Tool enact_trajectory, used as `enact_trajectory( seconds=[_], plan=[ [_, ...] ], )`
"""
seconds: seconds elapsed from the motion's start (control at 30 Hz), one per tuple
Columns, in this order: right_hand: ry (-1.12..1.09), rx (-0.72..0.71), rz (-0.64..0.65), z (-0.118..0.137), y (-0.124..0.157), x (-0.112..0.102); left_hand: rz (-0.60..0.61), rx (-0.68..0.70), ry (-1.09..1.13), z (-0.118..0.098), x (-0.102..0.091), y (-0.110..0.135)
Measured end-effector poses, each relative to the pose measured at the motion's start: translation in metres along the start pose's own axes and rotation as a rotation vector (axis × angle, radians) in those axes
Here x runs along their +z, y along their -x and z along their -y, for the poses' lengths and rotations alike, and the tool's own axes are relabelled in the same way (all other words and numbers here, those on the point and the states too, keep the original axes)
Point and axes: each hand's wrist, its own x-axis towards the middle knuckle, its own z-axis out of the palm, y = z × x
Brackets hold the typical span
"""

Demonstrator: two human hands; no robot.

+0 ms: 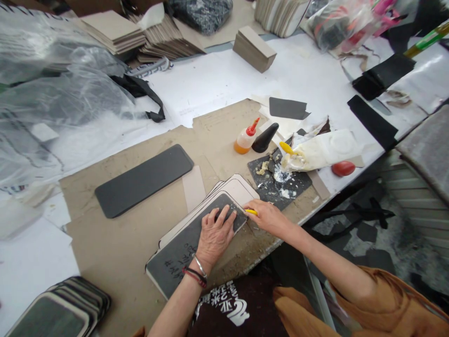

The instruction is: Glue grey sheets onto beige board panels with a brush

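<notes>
My left hand (218, 229) lies flat with fingers spread on a dark grey rounded panel (189, 238), which bears handwriting. Beneath this panel is a stack of pale boards (242, 186) with rounded corners and dark outlines. At the panel's right corner, my right hand (268, 216) is closed around a slim yellow pen-like tool (251, 212). Its tip is too small to make out, and my fingers hide the rest. To the right of the stack lies a dark sheet (294, 189) smeared with white paste.
A glue bottle (244, 138) with a red nozzle stands beside a black cone (265, 138). A white tube (322, 150) and a red oval object (343, 168) lie farther right. Left are a black panel (143, 180) and stacked dark panels (59, 309). The table edge runs near me.
</notes>
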Motion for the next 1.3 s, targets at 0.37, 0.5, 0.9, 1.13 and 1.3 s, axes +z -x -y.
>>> enact_trajectory(
  seconds=[0.37,0.5,0.9,1.13,1.3],
  plan=[
    [-0.149,-0.019,-0.182,0.0,0.013,0.04,0.053,-0.003,-0.028,-0.001,-0.003,-0.002],
    [-0.179,-0.026,-0.179,-0.002,0.013,0.04,0.056,0.015,-0.04,-0.001,-0.002,-0.001],
    [-0.257,0.047,-0.148,0.002,0.007,0.029,0.061,0.025,-0.056,0.0,-0.002,-0.002],
    [-0.065,0.134,-0.102,0.01,0.002,0.022,0.081,0.011,-0.045,-0.001,-0.003,-0.002],
    [0.038,0.15,-0.045,0.016,-0.002,0.016,0.081,0.0,-0.048,-0.001,-0.003,-0.002]
  ],
)
